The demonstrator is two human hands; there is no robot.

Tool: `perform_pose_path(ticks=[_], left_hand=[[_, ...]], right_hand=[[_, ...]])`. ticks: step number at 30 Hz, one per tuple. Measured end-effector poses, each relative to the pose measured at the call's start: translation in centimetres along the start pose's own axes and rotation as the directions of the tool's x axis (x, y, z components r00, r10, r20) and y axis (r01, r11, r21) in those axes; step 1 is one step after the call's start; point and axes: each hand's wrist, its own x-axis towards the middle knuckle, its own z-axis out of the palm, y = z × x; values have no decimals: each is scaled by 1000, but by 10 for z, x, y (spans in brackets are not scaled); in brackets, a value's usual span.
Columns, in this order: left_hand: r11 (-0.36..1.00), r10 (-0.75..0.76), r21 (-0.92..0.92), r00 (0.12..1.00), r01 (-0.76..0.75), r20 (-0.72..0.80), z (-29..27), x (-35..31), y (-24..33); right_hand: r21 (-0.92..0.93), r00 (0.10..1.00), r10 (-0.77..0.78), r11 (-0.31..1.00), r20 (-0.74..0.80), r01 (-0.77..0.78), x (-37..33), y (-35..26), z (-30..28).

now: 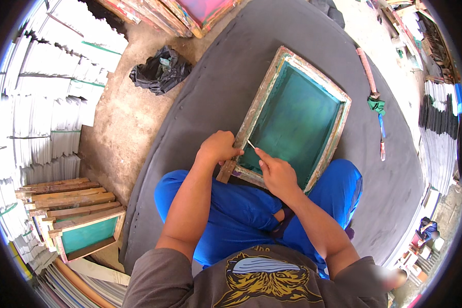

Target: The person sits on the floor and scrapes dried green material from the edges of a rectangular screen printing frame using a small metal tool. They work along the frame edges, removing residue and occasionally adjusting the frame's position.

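A wooden screen-printing frame (339, 92) with green mesh (292, 118) rests slanted across my lap and the dark padded surface. My left hand (218, 148) is closed round the left rail near its lower corner, thumb toward the inner edge. Inside that corner, my right hand (280, 174) pinches a thin, pale, stick-like tool (251, 145). Its tip points at the inner edge of the left rail, close to the left thumb. The rest of the tool is hidden in my fingers. The rails are worn and paint-stained.
A long pink-handled tool (366, 72), a green cloth (376, 106) and a slim blue-and-red tool (382, 138) lie on the right. A black plastic bag (161, 72) sits on the floor. More wooden frames (87, 231) and paper stacks (61, 113) stand left.
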Motion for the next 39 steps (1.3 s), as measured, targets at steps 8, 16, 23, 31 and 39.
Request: perform_pose_path(ticks=[8, 16, 23, 31, 39], left_hand=[[1000, -14, 0, 1000, 14, 20, 1, 0, 0], [985, 80, 163, 991, -62, -106, 16, 5, -3], [999, 15, 46, 999, -13, -36, 6, -1, -1], [1000, -1, 21, 999, 1, -37, 4, -2, 2], [999, 7, 33, 1000, -7, -19, 3, 0, 1]], right_hand=[[-119, 998, 50, 992, 46, -44, 0, -11, -7], [-154, 999, 5, 988, 48, 2, 8, -11, 7], [-197, 995, -42, 979, 88, 59, 11, -6, -11], [-107, 999, -32, 994, 42, 37, 4, 1, -6], [-201, 997, 16, 980, 70, -2, 3, -13, -11]])
